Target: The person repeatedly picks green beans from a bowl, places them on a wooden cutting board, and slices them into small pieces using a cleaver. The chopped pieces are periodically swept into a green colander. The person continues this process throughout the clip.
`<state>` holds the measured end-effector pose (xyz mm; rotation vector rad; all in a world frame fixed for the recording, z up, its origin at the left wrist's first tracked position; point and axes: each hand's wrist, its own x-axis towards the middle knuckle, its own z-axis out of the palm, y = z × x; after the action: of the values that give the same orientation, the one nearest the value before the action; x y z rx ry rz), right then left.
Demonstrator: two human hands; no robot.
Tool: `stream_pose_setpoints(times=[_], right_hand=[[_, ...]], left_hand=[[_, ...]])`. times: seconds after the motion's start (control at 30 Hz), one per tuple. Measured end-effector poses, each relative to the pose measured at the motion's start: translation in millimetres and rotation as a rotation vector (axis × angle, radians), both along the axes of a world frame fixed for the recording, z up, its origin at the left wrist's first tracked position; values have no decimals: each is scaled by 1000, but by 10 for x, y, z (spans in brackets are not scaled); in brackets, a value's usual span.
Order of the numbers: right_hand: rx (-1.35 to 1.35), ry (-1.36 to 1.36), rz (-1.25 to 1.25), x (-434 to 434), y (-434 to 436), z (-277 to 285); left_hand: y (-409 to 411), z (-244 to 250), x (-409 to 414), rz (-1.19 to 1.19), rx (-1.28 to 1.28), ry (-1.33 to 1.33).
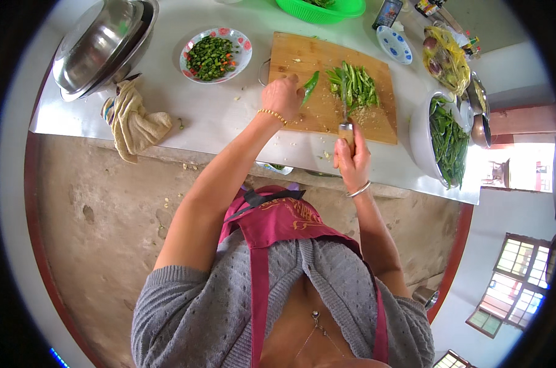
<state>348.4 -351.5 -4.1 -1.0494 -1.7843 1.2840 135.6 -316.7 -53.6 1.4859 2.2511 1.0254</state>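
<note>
My right hand (pixel 355 158) grips the wooden handle of a kitchen knife (pixel 346 131). Its blade, seen nearly edge-on, lies along a pile of sliced green peppers (pixel 363 85) on a wooden cutting board (pixel 315 50). Over the board's left part, my left hand (pixel 283 97) has its fingers curled beside a green pepper piece (pixel 310 86); the fingertips are hidden, so whether they grip it is unclear. Pale seeds are scattered around the pile and near the knife.
A floral bowl of chopped green and red peppers (pixel 211 57) stands left of the board. To the right are a white basin of whole green peppers (pixel 418 133) and a small blue-patterned dish (pixel 394 44). Steel bowls (pixel 98 46), a beige cloth (pixel 138 119) and a green basket (pixel 321 14) lie around.
</note>
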Motion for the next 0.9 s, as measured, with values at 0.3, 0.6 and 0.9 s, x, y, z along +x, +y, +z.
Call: stream_pose_setpoints(times=[0.3,0.6,0.9], right_hand=[[-91,-313,5,-197,799,473],[-88,-548,189,-298,890,455],[-14,-685,129,-521,982,289]], left_hand=[[581,-46,55,-133,-339,-128],[686,-28,11,-195,-494,-166],[619,114,25,-198,-572,-173]])
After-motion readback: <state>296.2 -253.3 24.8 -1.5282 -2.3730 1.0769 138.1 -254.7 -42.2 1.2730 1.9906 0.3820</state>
